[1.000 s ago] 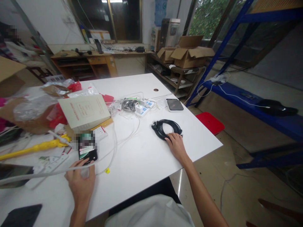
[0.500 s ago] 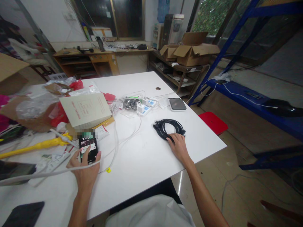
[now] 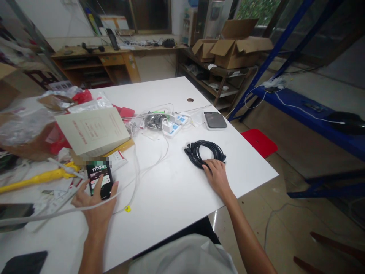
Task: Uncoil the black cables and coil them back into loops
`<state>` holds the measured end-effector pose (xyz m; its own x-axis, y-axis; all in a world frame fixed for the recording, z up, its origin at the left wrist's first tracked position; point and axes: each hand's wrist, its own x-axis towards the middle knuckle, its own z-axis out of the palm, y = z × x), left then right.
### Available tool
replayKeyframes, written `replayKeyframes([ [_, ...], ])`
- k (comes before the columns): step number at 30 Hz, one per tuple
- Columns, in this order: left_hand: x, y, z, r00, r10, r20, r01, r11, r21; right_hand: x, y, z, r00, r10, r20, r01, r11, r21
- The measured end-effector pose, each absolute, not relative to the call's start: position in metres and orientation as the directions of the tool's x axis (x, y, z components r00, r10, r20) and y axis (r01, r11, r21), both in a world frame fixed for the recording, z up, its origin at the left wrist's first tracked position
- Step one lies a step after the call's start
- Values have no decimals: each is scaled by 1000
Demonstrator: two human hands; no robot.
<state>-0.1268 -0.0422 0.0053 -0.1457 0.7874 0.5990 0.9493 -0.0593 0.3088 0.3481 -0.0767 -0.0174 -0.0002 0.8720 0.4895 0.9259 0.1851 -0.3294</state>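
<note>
On the left side of the white table (image 3: 171,198), a phone (image 3: 100,179) lies with its screen lit, showing 17:04. My left hand (image 3: 95,201) rests over its lower part, fingers apart, one fingertip on the screen. A coil of black cable (image 3: 212,146) lies flat near the right edge. My right hand (image 3: 217,173) has its fingers wrapped over the coil's near side; the fingertips are partly hidden in the cable.
Behind the phone are a grey-white booklet (image 3: 92,129), plastic bags and a yellow rod (image 3: 42,179). White power strips (image 3: 172,127) and a flat grey device (image 3: 215,120) sit farther back. A white cable crosses above my left wrist. A red stool (image 3: 259,142) stands right of the table.
The view has tilted down slightly, so the phone and my left hand appear farther left. Both hands keep their places at the phone and the coil.
</note>
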Motion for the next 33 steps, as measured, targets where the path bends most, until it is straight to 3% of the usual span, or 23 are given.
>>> replayKeyframes([
  [12, -125, -44, 5, -184, 785, 592, 936, -44, 350, 353, -75, -19, 46, 840, 540, 891, 210, -403],
  [26, -123, -47, 10, -155, 762, 629, 952, -57, 302, 352, -75, -17, 65, 841, 537, 872, 214, -440],
  [33, -119, -46, 11, -170, 809, 563, 946, -26, 324, 353, -77, -18, 107, 830, 547, 850, 209, -484],
])
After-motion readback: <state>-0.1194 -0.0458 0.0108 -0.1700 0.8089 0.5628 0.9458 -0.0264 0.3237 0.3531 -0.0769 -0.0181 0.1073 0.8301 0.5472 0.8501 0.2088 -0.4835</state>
